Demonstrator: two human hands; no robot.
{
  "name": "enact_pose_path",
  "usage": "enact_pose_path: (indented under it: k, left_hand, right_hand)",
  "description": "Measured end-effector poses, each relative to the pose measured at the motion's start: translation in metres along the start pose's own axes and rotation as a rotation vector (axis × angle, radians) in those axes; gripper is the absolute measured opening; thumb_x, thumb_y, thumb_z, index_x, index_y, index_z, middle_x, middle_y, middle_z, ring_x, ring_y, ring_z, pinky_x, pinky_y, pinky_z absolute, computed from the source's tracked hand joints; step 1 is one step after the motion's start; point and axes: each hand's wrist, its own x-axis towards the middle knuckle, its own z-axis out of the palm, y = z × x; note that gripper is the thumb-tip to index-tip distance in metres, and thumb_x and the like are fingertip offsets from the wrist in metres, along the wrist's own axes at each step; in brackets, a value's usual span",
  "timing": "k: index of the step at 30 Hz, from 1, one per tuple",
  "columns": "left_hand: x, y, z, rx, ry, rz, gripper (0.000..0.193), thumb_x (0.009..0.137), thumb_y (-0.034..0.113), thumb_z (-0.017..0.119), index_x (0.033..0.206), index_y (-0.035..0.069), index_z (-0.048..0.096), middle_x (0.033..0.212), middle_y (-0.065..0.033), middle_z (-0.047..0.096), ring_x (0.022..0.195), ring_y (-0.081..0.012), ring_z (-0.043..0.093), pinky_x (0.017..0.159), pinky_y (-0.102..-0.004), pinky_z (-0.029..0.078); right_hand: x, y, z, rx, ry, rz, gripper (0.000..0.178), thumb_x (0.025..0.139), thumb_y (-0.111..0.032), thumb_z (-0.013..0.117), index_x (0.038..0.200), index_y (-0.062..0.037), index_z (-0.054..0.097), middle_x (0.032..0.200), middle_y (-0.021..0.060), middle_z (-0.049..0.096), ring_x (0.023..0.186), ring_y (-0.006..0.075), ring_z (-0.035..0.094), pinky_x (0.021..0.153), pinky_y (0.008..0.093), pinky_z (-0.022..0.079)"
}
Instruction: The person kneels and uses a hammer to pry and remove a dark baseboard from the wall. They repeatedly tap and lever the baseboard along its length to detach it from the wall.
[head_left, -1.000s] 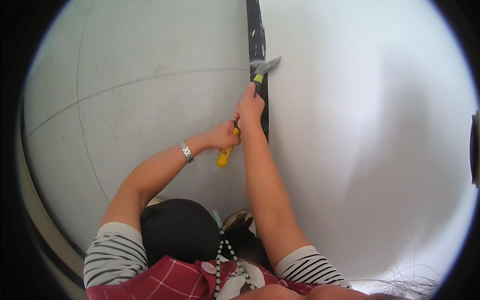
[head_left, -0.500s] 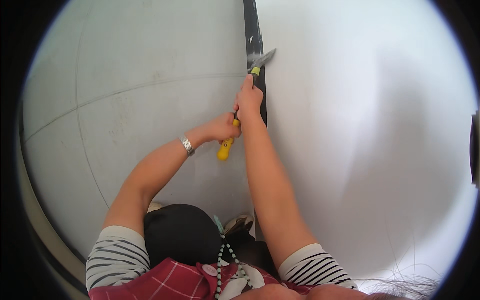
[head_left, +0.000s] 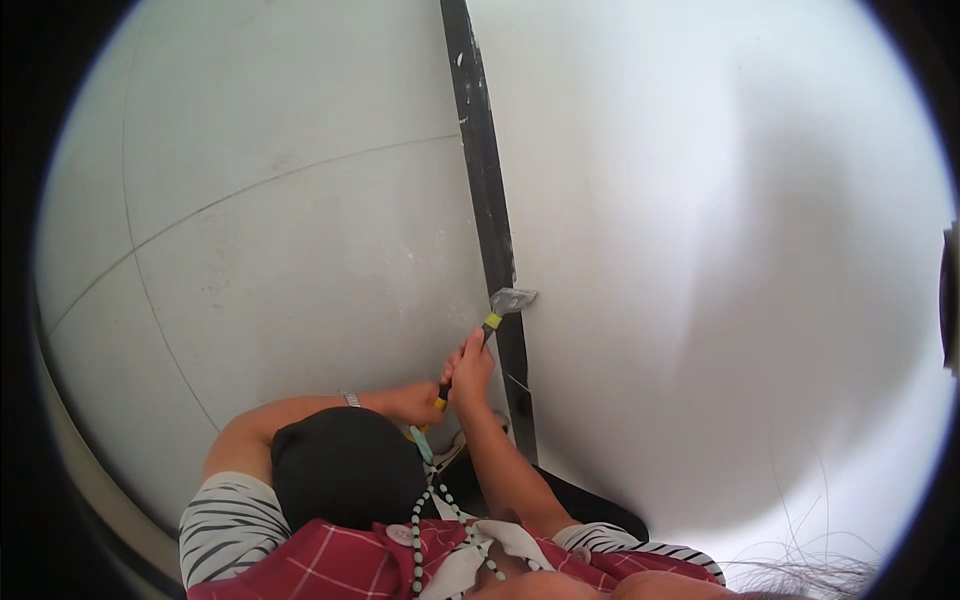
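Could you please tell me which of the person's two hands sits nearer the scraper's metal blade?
The right hand, gripping high on the scraper just below its blade. The left hand holds the yellow handle's lower end, farther from the dark baseboard strip.

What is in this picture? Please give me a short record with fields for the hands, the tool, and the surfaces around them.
left hand: grips the rear of the handle
right hand: grips the handle nearer the blade
tool: scraper with yellow and black handle, flat metal blade
blade position: against the dark baseboard strip
right of strip: white wall
left of strip: grey tiled floor
wrist: a bracelet on the left arm
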Motion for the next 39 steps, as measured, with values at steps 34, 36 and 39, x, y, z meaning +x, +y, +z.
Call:
enact_pose_path:
  k: [34,36,39]
  left_hand:
    - [0.021,-0.08,0.056,-0.036,-0.157,-0.128,0.013,0.074,0.011,0.06,0.068,0.001,0.054,0.059,-0.0044,0.055,0.053,-0.0148,0.054,0.048,-0.032,0.041]
    - [0.025,-0.075,0.05,-0.063,-0.166,-0.145,0.013,0.074,0.011,0.06,0.069,0.001,0.054,0.058,-0.0042,0.055,0.052,-0.0147,0.054,0.048,-0.0324,0.041]
    - [0.027,-0.082,0.053,0.001,-0.087,0.103,0.013,0.073,0.012,0.06,0.069,0.001,0.054,0.057,-0.0039,0.054,0.049,-0.016,0.053,0.047,-0.0328,0.041]
  right_hand:
    - [0.004,0.084,-0.073,0.069,0.083,0.058,0.042,0.097,-0.045,0.041,0.076,-0.0089,0.038,0.051,0.0004,0.033,0.035,0.0125,0.032,0.033,0.0287,0.03]
    - [0.005,0.081,-0.071,0.035,0.081,0.017,0.042,0.096,-0.046,0.041,0.076,-0.009,0.038,0.051,0.0004,0.033,0.035,0.0126,0.032,0.032,0.0286,0.03]
    - [0.014,0.089,-0.075,0.003,0.032,-0.089,0.043,0.096,-0.046,0.042,0.075,-0.0091,0.038,0.051,0.0004,0.033,0.034,0.0125,0.032,0.032,0.0286,0.03]
